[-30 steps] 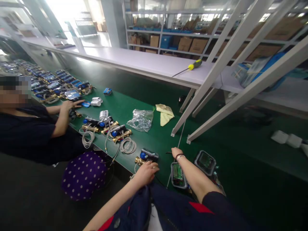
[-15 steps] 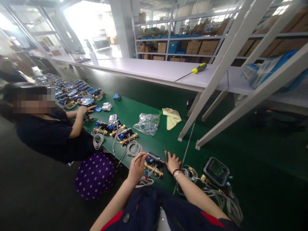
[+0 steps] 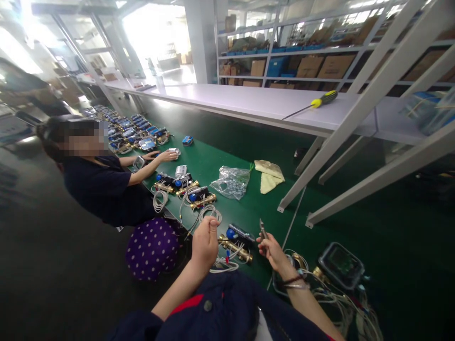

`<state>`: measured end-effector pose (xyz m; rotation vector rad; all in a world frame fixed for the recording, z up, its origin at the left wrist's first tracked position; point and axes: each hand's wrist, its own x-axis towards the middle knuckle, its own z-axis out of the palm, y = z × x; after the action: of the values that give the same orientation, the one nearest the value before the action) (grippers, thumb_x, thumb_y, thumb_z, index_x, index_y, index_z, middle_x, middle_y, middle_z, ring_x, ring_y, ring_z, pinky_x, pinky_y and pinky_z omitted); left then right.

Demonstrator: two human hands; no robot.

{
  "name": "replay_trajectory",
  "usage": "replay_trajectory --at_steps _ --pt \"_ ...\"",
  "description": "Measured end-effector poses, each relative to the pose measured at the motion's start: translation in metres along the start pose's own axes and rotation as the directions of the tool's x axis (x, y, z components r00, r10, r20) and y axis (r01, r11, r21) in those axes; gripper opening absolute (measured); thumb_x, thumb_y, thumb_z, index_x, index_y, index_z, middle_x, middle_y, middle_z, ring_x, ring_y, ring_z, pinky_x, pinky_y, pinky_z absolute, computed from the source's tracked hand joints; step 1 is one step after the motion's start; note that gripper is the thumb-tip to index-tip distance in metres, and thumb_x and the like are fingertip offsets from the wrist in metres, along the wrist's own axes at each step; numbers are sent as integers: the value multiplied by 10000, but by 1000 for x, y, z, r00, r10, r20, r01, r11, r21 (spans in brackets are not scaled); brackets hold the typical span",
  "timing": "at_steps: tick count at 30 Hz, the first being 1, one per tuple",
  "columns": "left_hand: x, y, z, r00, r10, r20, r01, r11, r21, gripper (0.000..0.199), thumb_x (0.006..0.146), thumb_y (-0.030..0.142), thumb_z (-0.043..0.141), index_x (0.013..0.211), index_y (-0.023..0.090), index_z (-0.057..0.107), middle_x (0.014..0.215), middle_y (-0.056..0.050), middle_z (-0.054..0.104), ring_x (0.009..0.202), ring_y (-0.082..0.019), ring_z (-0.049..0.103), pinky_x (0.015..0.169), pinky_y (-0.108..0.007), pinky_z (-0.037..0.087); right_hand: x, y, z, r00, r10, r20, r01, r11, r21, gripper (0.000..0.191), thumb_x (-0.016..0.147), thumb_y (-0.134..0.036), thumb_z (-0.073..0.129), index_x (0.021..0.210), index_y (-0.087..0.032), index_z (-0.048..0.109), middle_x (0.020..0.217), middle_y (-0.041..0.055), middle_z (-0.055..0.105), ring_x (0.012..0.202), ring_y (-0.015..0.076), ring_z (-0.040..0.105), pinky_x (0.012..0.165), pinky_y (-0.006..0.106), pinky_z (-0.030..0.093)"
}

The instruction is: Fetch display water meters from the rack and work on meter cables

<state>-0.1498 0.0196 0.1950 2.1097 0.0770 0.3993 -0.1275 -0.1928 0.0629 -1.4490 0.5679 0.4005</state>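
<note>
Head view: the left hand (image 3: 205, 241) pinches a thin wire between fingertips, lifted for trimming perhaps; the right hand (image 3: 272, 248) closes its fingers on small cutters (image 3: 262, 229). The brass meter (image 3: 236, 241) lies on the green bench (image 3: 213, 163) between them, at six o'clock.

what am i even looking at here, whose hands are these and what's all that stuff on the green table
The picture comes from a camera worn on a person's head, looking down at their own two bare hands. The left hand pinches a thin wire. The right hand holds a small metal tool. Between them, on the green table, lies a brass fitting with a blue cap. Further back are a plastic bag, a yellow cloth and more fittings. A co-worker sits to the left.
</note>
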Motion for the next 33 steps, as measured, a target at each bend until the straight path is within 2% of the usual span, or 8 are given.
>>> replay_trajectory --at_steps 4,9,12,16,21,26,29,33 --pt "-1 11 0 991 36 128 -62 976 208 339 948 379 256 770 205 486 694 -27 559 653 -166 551 620 -264 378 -60 -36 15 958 -232 170 208 967 150 422 574 -251 675 979 -194 570 836 3 557 725 149 539 658 251 478" --pt "-9 13 10 907 32 420 -161 948 275 286 938 311 282 814 203 516 734 -48 585 691 -186 569 628 -262 375 -110 -83 38 719 -653 237 674 739 -8 275 766 -330 663 994 -205 573 779 -6 538 675 137 505 623 248 442" --pt "-14 14 12 821 19 571 -197 947 252 243 905 251 324 921 191 560 848 -79 630 770 -204 591 671 -272 400 -116 -92 49 634 -745 207 773 613 -161 178 794 -287 621 939 -205 559 783 -3 565 658 135 510 628 253 439" --pt "-17 17 9 787 23 616 -149 977 154 279 906 313 340 870 192 589 836 -75 635 771 -199 580 702 -276 406 -111 -84 54 649 -744 162 758 615 -217 138 814 -279 575 918 -203 524 751 -8 555 648 135 533 619 248 446" --pt "-18 24 6 855 51 516 32 988 -149 354 884 403 374 760 169 609 724 -43 628 692 -161 560 669 -250 412 -112 -76 47 711 -689 141 698 715 -29 192 808 -324 607 911 -210 492 735 -27 515 612 111 507 574 215 450" --pt "-17 26 5 908 -62 415 173 956 -237 330 828 415 450 741 151 627 723 -36 659 686 -155 585 644 -234 431 -113 -69 24 773 -557 304 593 805 -34 437 767 -404 671 1145 -221 549 949 39 597 840 174 572 798 309 496" --pt "-17 27 4 934 -82 348 168 960 -226 327 807 403 451 701 145 621 664 -27 636 628 -140 563 610 -230 416 -115 -60 14 783 -471 407 555 824 -114 514 763 -457 674 1206 -218 571 1072 76 613 1003 236 574 954 394 439" --pt "-19 29 4 952 -34 306 102 972 -210 309 822 366 450 695 145 625 641 -22 620 596 -124 536 585 -219 404 -118 -52 14 766 -467 442 572 809 -136 537 777 -493 659 1234 -224 576 1178 86 599 1091 262 552 1035 435 377"
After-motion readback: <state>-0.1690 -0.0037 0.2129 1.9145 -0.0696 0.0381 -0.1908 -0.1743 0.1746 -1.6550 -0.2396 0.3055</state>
